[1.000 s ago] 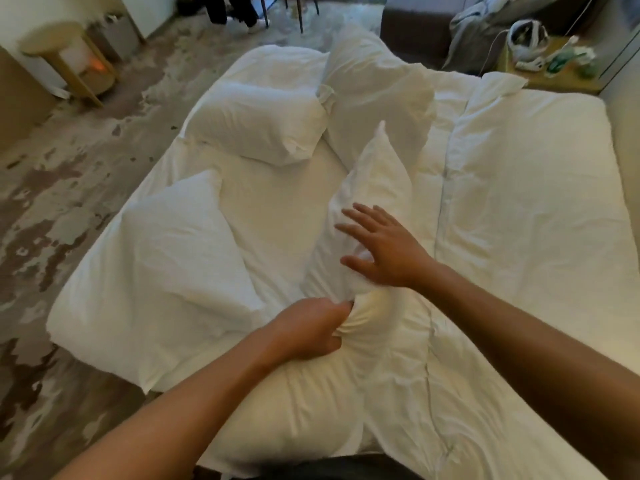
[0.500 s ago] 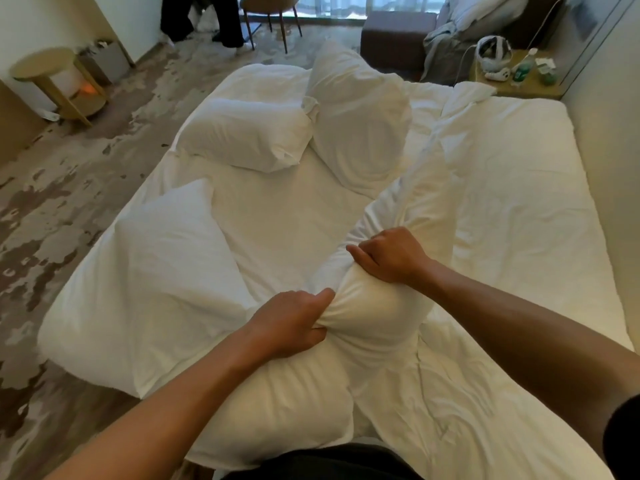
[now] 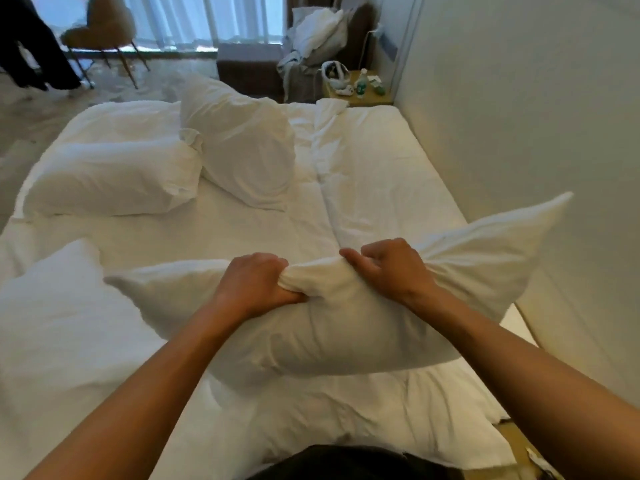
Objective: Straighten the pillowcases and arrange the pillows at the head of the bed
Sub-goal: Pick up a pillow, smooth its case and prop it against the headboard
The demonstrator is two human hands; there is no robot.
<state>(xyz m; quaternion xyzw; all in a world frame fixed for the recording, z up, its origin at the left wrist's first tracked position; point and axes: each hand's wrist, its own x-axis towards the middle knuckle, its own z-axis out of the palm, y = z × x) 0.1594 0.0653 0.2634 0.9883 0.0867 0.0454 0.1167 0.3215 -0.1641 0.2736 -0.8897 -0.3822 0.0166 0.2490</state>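
A white pillow [image 3: 339,327] is held up off the white bed [image 3: 377,174], lying sideways across the middle of the view. My left hand [image 3: 256,284] and my right hand [image 3: 388,268] both grip its bunched top edge, close together. Its right corner points up toward the wall. Another pillow [image 3: 52,323] lies at the near left of the bed. A third pillow [image 3: 110,181] lies flat at the far left, and a fourth one [image 3: 242,147] leans beside it, tilted.
A pale wall [image 3: 536,133] runs close along the bed's right side. A bedside table [image 3: 360,93] with bottles and a headset stands beyond the far end. A chair [image 3: 100,32] and a person's legs [image 3: 31,53] are at the far left by the curtains.
Both hands have lifted the pillow off the bed and turned it sideways. My right hand went from resting open on it to gripping its edge. The view has tilted up.
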